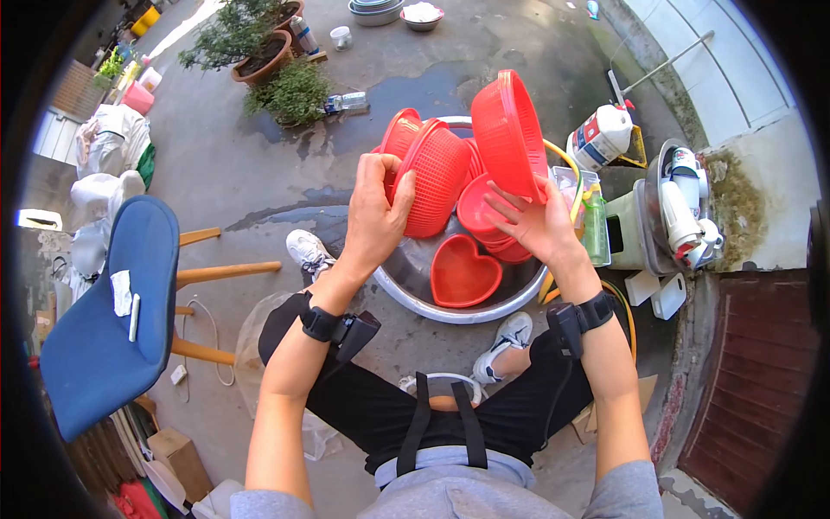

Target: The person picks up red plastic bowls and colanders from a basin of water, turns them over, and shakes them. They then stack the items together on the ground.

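Note:
My left hand [378, 212] is closed on the rims of two red plastic baskets [434, 177], one partly behind the other, tilted on their sides above a wide metal basin [399, 285]. My right hand [538, 223] has another red basket [510, 134] by its lower rim, raised and tipped on its side. The thumb is at the rim, while the other fingers are spread. Below, in the basin, lie a red heart-shaped container [465, 271] and round red containers [478, 208], partly hidden by the raised ones.
A blue chair [104, 303] stands at left. Potted plants [290, 91] and a plastic bottle [353, 101] are on wet concrete ahead. At right are a white jug [601, 137], a green bottle [596, 227], a yellow hose [564, 156] and a tub with bottles [679, 208].

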The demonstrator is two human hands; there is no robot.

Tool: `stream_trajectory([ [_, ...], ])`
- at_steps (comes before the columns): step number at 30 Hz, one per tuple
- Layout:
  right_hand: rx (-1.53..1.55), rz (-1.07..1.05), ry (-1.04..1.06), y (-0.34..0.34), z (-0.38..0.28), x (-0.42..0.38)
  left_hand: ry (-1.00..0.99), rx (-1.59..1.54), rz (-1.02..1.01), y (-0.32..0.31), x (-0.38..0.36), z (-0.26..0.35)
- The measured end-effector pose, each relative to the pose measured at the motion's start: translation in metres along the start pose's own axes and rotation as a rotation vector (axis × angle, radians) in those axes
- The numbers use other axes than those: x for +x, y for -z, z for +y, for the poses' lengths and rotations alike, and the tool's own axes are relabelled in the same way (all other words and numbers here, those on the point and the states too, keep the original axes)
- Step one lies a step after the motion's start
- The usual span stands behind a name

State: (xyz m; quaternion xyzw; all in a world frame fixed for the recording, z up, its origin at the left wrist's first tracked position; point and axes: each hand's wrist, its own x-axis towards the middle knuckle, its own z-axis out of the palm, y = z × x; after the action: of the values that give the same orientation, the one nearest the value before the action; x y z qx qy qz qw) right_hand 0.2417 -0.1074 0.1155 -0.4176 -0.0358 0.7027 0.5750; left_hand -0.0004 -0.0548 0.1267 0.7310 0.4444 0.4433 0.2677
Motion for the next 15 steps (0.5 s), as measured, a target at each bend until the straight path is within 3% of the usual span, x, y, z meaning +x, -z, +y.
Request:
stream_trajectory([
  [3, 0.076, 0.015, -0.094, -0.012, 0.012, -0.001, -0.040, -0.054, -0.033, -0.012, -0.008, 0.003],
  [5, 0.067, -0.127, -0.062, -0.015, 0.016, -0.004, 0.014, -0.158, -0.051, -0.020, -0.013, 0.005],
  [8, 0.057, -0.180, -0.063, -0.018, 0.018, -0.005, 0.029, -0.119, -0.076, -0.026, -0.017, 0.003],
  [15, -0.100, -0.101, -0.009, -0.020, 0.028, -0.009, 0.056, -0.075, -0.229, -0.039, -0.030, 0.012],
])
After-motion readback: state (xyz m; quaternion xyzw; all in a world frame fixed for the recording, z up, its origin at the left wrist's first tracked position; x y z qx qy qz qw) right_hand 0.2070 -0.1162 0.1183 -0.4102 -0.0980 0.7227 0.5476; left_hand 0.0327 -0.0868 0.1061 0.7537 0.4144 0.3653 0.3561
